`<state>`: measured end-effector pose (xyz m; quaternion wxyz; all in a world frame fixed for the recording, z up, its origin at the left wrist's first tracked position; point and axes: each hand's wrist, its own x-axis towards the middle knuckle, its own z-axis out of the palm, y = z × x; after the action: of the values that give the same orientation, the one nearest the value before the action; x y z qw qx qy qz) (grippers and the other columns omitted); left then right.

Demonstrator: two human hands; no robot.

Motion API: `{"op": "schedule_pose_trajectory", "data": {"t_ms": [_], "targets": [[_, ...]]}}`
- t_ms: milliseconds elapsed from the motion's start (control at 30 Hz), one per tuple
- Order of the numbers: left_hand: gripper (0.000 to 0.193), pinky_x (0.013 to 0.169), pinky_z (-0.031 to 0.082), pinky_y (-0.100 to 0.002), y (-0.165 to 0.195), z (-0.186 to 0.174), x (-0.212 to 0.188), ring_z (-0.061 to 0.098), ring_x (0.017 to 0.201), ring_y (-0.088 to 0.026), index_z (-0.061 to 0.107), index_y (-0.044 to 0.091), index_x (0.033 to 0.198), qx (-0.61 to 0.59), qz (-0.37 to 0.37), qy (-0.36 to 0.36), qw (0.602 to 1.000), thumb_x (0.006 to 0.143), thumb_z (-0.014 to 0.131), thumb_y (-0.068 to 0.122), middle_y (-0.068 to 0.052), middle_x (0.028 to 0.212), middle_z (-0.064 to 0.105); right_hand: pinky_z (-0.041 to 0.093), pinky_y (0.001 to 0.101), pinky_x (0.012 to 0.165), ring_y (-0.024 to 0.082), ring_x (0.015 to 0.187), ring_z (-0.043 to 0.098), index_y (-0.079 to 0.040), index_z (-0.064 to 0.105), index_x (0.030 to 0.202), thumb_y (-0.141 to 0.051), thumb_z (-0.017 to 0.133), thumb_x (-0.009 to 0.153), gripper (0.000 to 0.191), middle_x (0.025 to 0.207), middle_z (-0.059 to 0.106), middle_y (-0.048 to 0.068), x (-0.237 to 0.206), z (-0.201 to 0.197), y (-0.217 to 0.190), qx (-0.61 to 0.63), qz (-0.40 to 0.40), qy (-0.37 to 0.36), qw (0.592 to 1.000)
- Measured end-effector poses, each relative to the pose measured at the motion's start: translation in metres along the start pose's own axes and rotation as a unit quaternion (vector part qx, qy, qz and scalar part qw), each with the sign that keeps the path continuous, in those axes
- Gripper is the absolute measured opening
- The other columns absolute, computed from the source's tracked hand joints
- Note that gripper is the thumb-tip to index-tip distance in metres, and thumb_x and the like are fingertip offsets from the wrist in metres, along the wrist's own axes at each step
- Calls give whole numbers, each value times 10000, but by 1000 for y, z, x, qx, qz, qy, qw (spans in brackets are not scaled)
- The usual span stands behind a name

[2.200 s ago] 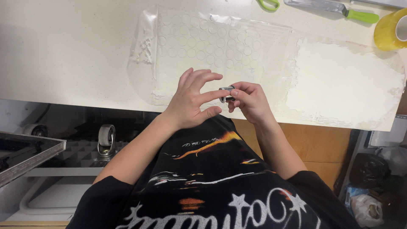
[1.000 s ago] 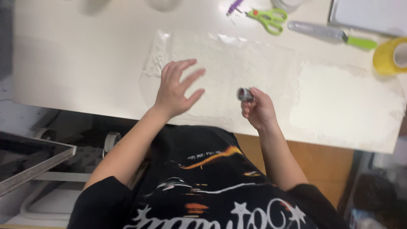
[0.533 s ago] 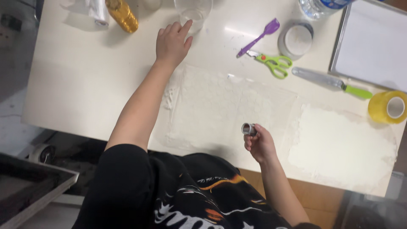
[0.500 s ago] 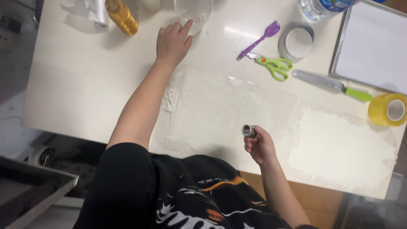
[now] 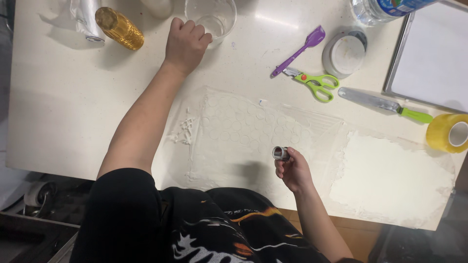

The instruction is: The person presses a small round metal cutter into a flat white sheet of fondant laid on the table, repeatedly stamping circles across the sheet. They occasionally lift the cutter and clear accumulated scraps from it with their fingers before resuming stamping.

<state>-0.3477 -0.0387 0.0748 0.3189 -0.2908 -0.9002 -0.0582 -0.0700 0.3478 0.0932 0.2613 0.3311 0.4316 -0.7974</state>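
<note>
Currently the right hand point(image 5: 294, 171) keeps its grip clamped on a small round metal cutter point(image 5: 280, 153), raised just above the thin pale dough sheet point(image 5: 253, 136) so its rim clears the surface; the cutter is a short silvery cylinder with a dark open end; the sheet lies flat on the bench point(image 5: 58, 97), covered in rows of stamped circles; the left hand point(image 5: 185, 44) is curled, fingers together, against a clear plastic cup point(image 5: 210, 17) at the far edge.
</note>
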Motion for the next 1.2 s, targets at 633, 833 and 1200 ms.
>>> {"op": "schedule_pose_trajectory", "data": {"t_ms": [633, 833, 1200], "targets": [[240, 854, 504, -384, 178, -141, -29, 613, 872, -242, 676, 97, 1075, -423, -242, -9, 873, 912, 843, 151, -63, 1023, 651, 477, 305, 503, 169, 611, 584, -62, 636, 917, -492, 497, 1063, 475, 731, 631, 68, -45, 14, -7, 19, -55, -130, 990], [277, 853, 463, -361, 269, -245, -44, 640, 916, -198, 702, 141, 1116, -506, -142, -46, 850, 875, 825, 199, -6, 971, 649, 506, 313, 563, 187, 753, 633, -45, 623, 1018, -367, 615, 1063, 326, 897, 636, 56, -99, 19, -2, 62, -65, -203, 975], [415, 803, 441, -357, 306, -299, -76, 591, 805, -174, 696, 219, 1288, -414, 29, -88, 905, 892, 782, 302, 22, 894, 596, 546, 327, 557, 179, 706, 640, 66, 644, 1163, -237, 631, 1027, 332, 888, 675, 126, -157, -2, 38, -43, -156, -208, 965]]}}
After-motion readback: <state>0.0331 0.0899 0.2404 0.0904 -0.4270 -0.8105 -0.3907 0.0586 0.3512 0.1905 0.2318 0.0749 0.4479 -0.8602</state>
